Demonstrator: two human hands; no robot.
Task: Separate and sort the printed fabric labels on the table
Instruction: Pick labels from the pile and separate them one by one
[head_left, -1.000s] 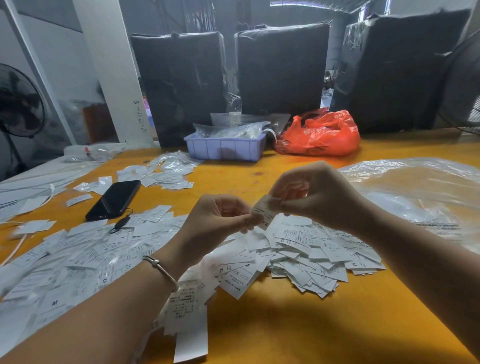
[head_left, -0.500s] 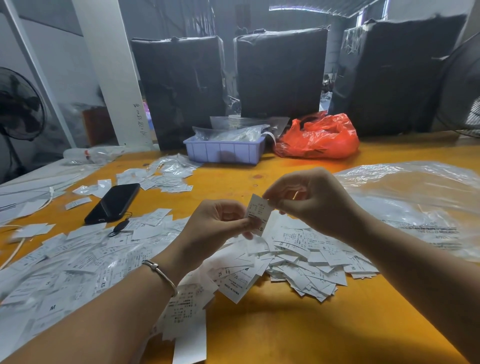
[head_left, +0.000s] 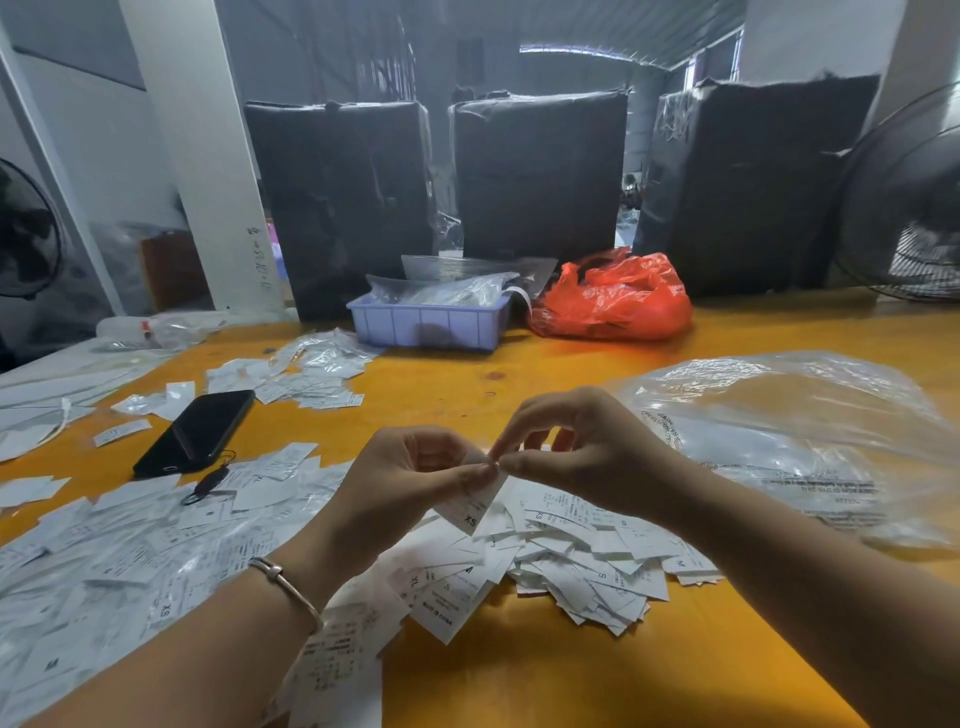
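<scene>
Two bare forearms reach in from the lower edge of the view, with no sleeves covering either as far as they show. The left hand (head_left: 410, 480) is bare, with no ring visible on the fingers that show. Just below it, on the left wrist, sits a thin bangle (head_left: 287, 587): a slim, pale metallic band with a small squared clasp or bead on its upper side. The right hand (head_left: 587, 452) is likewise bare, and its wrist and forearm carry no band, watch or sleeve in the part that shows. Fingernails are short and unpainted.
</scene>
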